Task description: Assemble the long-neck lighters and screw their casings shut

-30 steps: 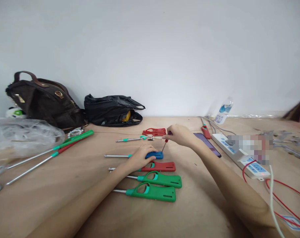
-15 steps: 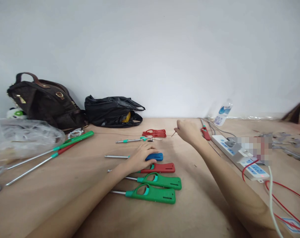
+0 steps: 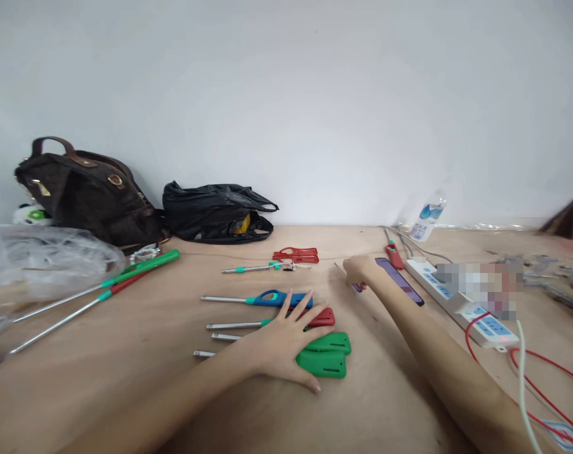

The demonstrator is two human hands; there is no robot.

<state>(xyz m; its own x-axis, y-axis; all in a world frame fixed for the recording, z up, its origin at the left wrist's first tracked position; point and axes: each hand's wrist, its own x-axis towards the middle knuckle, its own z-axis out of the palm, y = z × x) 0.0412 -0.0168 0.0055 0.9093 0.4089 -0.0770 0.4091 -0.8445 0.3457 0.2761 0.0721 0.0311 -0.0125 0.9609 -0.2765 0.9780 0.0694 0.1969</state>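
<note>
My left hand lies spread over a row of long-nosed gas lighters. Its fingers touch the blue lighter and cross the red lighter. Palm and thumb cover part of the upper green lighter and the lower green lighter. To the right, my right hand is closed around a thin screwdriver with a metal shaft and a purplish handle, mostly hidden by the fingers. Beyond the row sit an opened red lighter casing and a lighter tube with loose inner parts.
A phone lies beside my right forearm, near a small red lighter and a power strip with cables. At the back stand a bottle, a black plastic bag and a backpack. Two lighters lie at left.
My left hand has slid toward me and spread from the blue lighter across the row; the green lighters lie closer together. My right hand has moved slightly right and nearer, uncovering the phone.
</note>
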